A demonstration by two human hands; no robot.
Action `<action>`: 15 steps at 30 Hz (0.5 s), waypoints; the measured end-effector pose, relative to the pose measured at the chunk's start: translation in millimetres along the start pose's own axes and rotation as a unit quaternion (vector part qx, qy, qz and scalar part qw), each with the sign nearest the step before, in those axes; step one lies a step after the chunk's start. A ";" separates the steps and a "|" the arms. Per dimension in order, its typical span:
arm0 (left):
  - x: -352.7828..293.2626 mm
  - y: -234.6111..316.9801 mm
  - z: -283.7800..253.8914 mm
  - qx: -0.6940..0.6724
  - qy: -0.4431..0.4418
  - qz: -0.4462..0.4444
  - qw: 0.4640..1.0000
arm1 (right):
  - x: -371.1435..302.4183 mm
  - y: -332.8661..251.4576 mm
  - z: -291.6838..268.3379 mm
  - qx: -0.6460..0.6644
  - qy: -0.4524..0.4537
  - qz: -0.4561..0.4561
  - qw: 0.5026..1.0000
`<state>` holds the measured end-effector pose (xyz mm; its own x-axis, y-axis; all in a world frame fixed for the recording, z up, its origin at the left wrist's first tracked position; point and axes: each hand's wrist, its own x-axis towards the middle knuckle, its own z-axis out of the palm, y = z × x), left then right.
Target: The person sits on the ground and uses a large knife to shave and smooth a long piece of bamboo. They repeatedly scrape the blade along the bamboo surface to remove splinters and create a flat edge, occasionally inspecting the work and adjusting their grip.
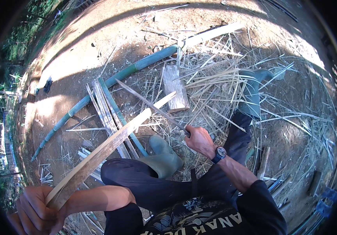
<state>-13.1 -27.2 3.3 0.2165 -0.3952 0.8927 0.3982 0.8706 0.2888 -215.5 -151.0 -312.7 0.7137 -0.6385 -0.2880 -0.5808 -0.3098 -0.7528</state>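
Note:
My left hand, at the lower left, is closed around the near end of a split bamboo strip. The strip slants up and away to the right, and its pale far end lies over or near a short wooden block. In my right hand is the handle of a long machete, its dark blade pointing to the far left. The blade crosses the strip near its pale, pared part; whether the two touch, I cannot tell.
A long green bamboo pole lies on the ground beyond. Several split bamboo lengths rest at the left. Thin shavings cover the ground around the block. My legs are spread, in green rubber boots.

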 end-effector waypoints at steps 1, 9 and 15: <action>-1.0 1.5 1.5 -0.002 -0.011 -0.007 1.000 | -4.6 -9.0 -2.3 0.016 0.001 -0.043 0.999; 3.1 0.3 1.2 -0.018 -0.022 -0.027 0.999 | 24.6 44.9 12.8 -0.017 0.018 0.072 0.997; 2.3 2.9 0.4 0.041 -0.037 -0.003 0.998 | 15.6 6.1 11.2 0.037 -0.011 -0.032 0.999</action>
<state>-11.8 -25.5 6.3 0.1460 -0.3811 0.9129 0.3252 0.8900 0.3195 -203.5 -155.0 -328.4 0.7572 -0.6036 -0.2497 -0.5035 -0.2958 -0.8118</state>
